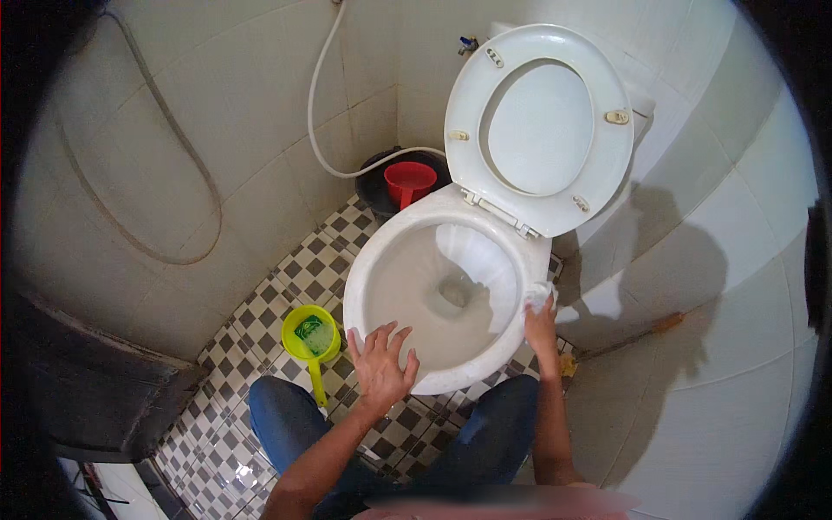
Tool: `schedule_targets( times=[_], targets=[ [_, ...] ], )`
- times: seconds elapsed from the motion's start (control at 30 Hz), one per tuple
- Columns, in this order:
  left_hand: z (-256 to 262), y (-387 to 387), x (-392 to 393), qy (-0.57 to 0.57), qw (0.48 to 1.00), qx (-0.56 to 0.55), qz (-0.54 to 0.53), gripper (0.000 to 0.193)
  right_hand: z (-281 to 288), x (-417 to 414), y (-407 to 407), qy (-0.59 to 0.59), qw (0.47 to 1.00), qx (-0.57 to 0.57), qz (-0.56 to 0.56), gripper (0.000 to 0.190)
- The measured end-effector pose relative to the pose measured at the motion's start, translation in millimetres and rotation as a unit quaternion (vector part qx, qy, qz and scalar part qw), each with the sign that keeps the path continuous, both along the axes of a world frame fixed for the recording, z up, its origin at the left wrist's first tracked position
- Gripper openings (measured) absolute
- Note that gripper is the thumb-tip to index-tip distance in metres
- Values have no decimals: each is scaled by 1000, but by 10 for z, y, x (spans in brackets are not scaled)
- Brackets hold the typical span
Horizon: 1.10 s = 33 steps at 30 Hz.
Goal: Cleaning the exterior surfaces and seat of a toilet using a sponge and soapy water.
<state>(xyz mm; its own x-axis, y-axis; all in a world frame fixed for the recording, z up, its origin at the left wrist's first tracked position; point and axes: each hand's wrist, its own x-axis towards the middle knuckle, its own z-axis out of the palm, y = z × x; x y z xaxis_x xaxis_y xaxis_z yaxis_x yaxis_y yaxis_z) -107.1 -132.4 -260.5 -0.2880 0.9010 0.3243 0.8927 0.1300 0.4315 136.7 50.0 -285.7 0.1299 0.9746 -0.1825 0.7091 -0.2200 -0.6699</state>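
A white toilet bowl (478, 382) stands before me, its seat and lid (466, 84) raised against the tank. My right hand (541, 325) holds a crumpled white wad (538, 294), perhaps tissue or cloth, against the right side of the rim. My left hand (383, 365) is at the front left of the rim with its fingers spread and nothing in it; whether its fingertips touch the rim I cannot tell. To its left, a yellow-green plastic dipper (316, 383) sits on the floor, holding a green scouring pad (309, 328) and suds.
Behind the bowl's left side, a red dipper (410, 175) rests at a black bucket (372, 188). A white hose (312, 97) loops down the tiled wall near a small tap (467, 45). A dark basin or tub (97, 383) stands at left. Checkered floor tiles (260, 338) look wet in places.
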Motion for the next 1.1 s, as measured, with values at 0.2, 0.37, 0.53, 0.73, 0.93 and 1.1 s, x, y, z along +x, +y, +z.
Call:
schedule_targets(
  times=[0.2,0.37,0.53,0.73,0.93,1.1],
  targets=[
    [-2,60,56,-7,1000,8,-10,39,-326,288,879,32,997,75,11,66],
    [-72,18,1,4,1000,8,1,40,-468,56,125,171,972,162,-4,69],
    [-56,10,36,4,1000,29,-3,40,-233,-239,-1220,101,977,185,40,77],
    [-68,44,92,2,999,28,-15,44,-157,96,-341,-15,979,198,46,68],
    [-125,20,26,7,999,31,5,47,-287,-120,-553,17,972,232,22,68],
    [-17,-36,-12,-90,993,63,-38,48,-34,-694,-1855,111,953,274,65,64]
  ],
)
